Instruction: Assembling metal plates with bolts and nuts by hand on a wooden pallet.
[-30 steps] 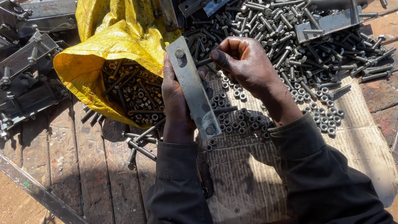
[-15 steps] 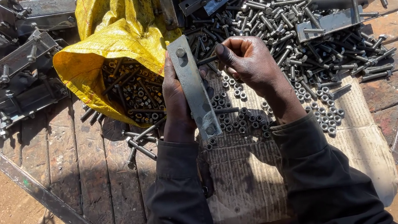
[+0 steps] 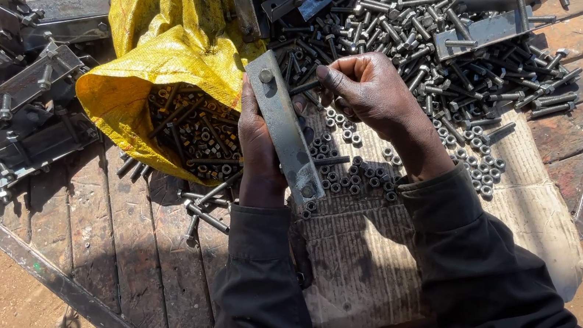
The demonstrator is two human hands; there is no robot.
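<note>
Sleeves: both my arms wear long dark, near-black fabric, creased at the cuffs.
Left hand [image 3: 258,146]: mine, bare, no glove or ring visible.
Right hand [image 3: 370,91]: mine, bare, no glove.

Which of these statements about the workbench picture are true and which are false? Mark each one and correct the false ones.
1. The left hand holds a flat metal bracket upright. True.
2. The yellow sack is tied shut. False: its mouth lies open, showing bolts and nuts inside.
3. The right hand pinches a bolt at the bracket's side. True.
4. The loose nuts below the hands lie on bare wood. False: they lie on a pale woven mat.
5. Assembled brackets with bolts are stacked at the far left. True.
</note>
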